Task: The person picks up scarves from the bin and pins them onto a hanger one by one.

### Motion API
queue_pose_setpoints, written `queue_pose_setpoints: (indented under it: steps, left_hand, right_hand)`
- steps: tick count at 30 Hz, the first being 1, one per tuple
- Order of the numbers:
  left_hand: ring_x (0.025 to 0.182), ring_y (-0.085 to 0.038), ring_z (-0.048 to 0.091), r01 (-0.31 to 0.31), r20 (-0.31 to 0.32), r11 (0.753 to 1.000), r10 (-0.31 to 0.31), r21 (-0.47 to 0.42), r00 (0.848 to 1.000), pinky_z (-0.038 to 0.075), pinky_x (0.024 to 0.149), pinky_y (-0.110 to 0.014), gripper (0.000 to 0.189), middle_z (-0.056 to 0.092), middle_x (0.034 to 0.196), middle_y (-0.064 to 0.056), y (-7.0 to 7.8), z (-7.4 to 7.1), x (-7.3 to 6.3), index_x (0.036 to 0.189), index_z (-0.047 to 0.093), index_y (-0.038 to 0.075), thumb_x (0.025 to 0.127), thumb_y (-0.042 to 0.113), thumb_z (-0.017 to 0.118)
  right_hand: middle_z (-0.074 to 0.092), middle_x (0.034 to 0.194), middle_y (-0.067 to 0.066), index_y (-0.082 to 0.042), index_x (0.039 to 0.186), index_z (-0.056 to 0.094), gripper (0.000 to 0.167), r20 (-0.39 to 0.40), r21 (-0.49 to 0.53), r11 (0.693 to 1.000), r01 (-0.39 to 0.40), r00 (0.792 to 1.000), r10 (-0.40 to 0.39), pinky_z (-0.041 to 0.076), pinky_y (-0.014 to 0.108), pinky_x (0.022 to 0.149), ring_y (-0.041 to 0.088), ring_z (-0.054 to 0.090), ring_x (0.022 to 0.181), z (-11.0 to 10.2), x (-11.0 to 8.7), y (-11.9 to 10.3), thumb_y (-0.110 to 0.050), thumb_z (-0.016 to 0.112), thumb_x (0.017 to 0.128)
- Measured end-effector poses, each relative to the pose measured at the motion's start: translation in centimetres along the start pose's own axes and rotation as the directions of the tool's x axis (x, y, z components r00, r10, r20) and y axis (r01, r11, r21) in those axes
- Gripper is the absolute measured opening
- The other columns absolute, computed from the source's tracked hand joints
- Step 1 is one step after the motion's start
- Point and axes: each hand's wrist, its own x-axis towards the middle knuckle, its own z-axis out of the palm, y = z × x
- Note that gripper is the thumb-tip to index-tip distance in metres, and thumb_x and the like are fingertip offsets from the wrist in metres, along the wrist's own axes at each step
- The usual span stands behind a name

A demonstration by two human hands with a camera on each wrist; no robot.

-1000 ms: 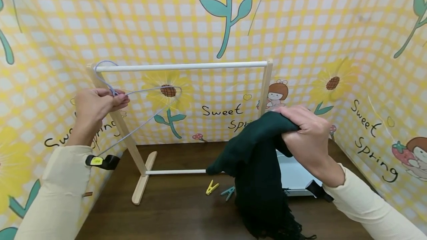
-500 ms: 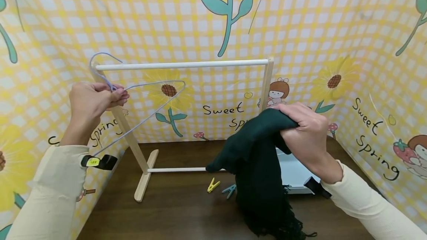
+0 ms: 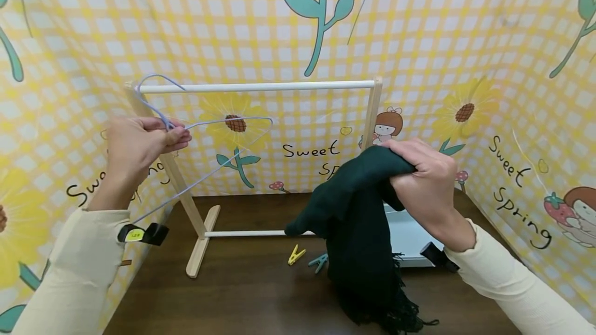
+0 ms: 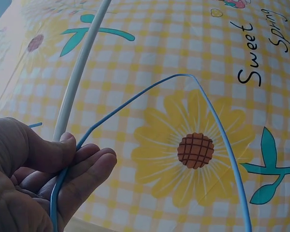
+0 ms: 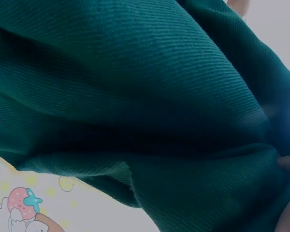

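Note:
My left hand (image 3: 144,143) pinches a thin blue wire clothes hanger (image 4: 135,96) near the neck, between thumb and fingers. The hanger's hook overlaps the left end of the rack's white top rail (image 3: 261,87) in the head view. My right hand (image 3: 426,182) grips a dark green fringed scarf (image 3: 360,242) by a bunched fold. The scarf hangs down from that hand, its fringe low over the table. Green ribbed cloth (image 5: 135,72) fills most of the right wrist view and hides most of the fingers there.
The wooden rack's left post (image 3: 186,195) stands on a foot on the brown table (image 3: 233,293). A yellow clothespin (image 3: 296,255) and a blue clothespin (image 3: 319,262) lie left of the scarf. Behind the right hand is a pale blue tray (image 3: 410,239). Patterned cloth (image 3: 261,25) surrounds the table.
The left hand has shifted slightly to the right with the hanger, and the hook has risen a little and moved right along the rail. The right hand and scarf have barely moved.

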Motion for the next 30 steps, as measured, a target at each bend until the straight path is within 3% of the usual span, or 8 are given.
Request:
queue_pose_setpoints:
  steps: [8, 17, 25, 30]
  left_hand:
    - [0.070, -0.011, 0.077, 0.045, -0.001, 0.999, -0.045, 0.027, 0.999, 0.065, 0.072, -0.025, 0.026, 0.077, 0.073, 0.006, -0.6, 0.7, -0.5, 0.075, 0.077, 0.015, 0.091, -0.004, 0.071]
    - [0.070, -0.012, 0.077, 0.083, 0.053, 0.995, -0.080, -0.054, 0.995, 0.064, 0.071, -0.024, 0.023, 0.077, 0.074, 0.001, -0.9, 1.0, -1.0, 0.078, 0.078, 0.012, 0.091, -0.005, 0.071]
    - [0.071, -0.011, 0.077, 0.053, 0.048, 0.998, -0.055, 0.033, 0.997, 0.064, 0.072, -0.024, 0.017, 0.077, 0.074, 0.004, -1.0, 1.2, -1.5, 0.081, 0.078, 0.013, 0.090, 0.000, 0.074]
    - [0.071, -0.012, 0.077, 0.068, 0.069, 0.998, -0.068, -0.003, 0.995, 0.064, 0.071, -0.024, 0.020, 0.077, 0.073, 0.002, -0.9, 1.1, -1.6, 0.080, 0.078, 0.013, 0.090, -0.003, 0.073]
  right_hand:
    - [0.077, 0.087, 0.015, -0.001, 0.093, 0.081, 0.020, 0.004, -0.001, 1.000, 0.002, 1.000, -0.002, 0.054, 0.011, 0.087, 0.028, 0.073, 0.080, 0.1, 0.6, -0.4, 0.005, 0.063, 0.086]
    - [0.076, 0.085, 0.017, 0.001, 0.091, 0.081, 0.018, -0.032, 0.049, 0.999, 0.003, 0.999, -0.001, 0.055, 0.015, 0.084, 0.028, 0.070, 0.078, 1.2, 1.1, -1.1, 0.005, 0.064, 0.086]
    - [0.076, 0.082, 0.014, -0.001, 0.087, 0.080, 0.017, -0.085, 0.102, 0.995, -0.008, 0.996, 0.017, 0.056, 0.016, 0.081, 0.027, 0.071, 0.075, 2.1, 2.0, -2.3, 0.004, 0.064, 0.085]
    - [0.076, 0.079, 0.014, 0.000, 0.084, 0.080, 0.017, -0.125, 0.131, 0.991, -0.013, 0.992, 0.029, 0.056, 0.014, 0.079, 0.027, 0.070, 0.071, 2.6, 2.4, -2.9, 0.005, 0.064, 0.083]
